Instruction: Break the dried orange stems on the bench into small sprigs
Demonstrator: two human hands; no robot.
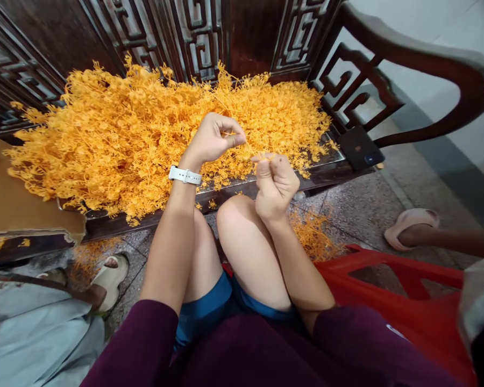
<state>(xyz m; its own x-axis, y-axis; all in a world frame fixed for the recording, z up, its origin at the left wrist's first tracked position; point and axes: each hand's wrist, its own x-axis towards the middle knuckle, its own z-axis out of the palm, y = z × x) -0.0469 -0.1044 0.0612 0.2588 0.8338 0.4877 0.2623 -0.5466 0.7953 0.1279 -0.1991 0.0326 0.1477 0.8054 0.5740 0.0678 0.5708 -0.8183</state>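
Right now, left hand (220,137) pinched nearly shut, thumb and forefinger meeting; cannot tell if they grip anything. Right hand (277,185) curled closed on small orange piece (267,157), just beside left fingertips. Orange sprig heap (125,123) behind and around left hand, on dark wooden bench (322,174). Phone (361,148) lying beyond right hand, to its right.

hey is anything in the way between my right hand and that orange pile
Nothing visible stands between your right hand and the orange pile. The black phone lies off to the side, at the right end of the bench.
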